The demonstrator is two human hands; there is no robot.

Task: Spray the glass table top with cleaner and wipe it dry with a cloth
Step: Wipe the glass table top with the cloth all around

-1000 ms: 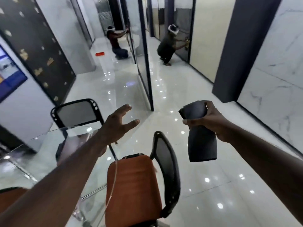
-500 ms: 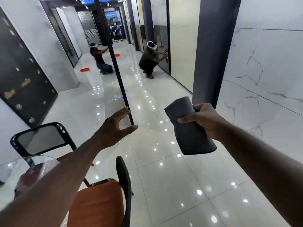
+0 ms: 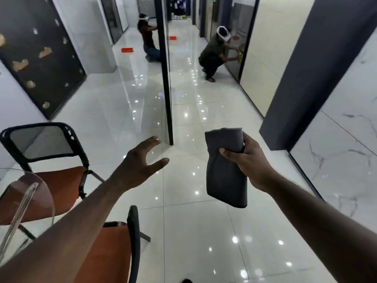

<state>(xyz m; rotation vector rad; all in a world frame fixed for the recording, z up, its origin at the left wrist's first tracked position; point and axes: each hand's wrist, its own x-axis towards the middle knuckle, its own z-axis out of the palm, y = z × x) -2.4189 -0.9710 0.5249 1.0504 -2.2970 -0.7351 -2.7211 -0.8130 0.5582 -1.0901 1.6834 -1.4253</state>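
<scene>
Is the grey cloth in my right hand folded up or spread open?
Folded. The grey cloth hangs as a thick, compact bundle with a rounded doubled top edge, held in the grip of the right hand.

I've got the cloth in my right hand: dark grey fabric, matt and soft with a fine nap. At my lower left the glass table top is clear and glossy with a polished rounded edge. The chair behind it has a matt orange woven seat, a see-through black mesh back and a smooth black plastic frame. The floor is white tile, mirror-glossy with lamp glints, and the wall on my right is a smooth, grey-veined, marble-look slab.
</scene>
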